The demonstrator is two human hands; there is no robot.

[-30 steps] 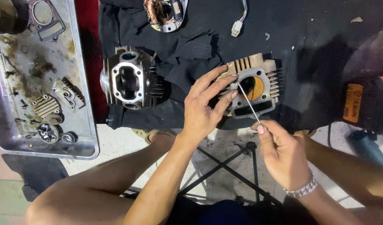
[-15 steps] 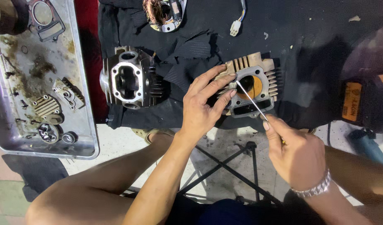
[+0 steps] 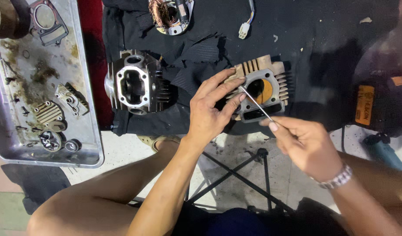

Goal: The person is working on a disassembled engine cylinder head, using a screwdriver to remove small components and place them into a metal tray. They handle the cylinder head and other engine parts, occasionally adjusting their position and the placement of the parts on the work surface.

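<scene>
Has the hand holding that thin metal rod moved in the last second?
Yes. The right hand has slid outward to the right and slightly down, away from the tan finned cylinder block, which stayed put. The thin metal rod still reaches the block's face.

**Parts and tools lying around the black cloth**

A dark finned cylinder head (image 3: 137, 85) sits on the left part of the black cloth (image 3: 323, 48). At the far edge lie a copper-wound stator (image 3: 168, 15) and a white plug connector (image 3: 244, 29). Far left, a greasy metal tray (image 3: 94, 148) holds small engine parts and a gasket (image 3: 48, 22). An orange-labelled tool (image 3: 367, 107) rests at the right.
</scene>
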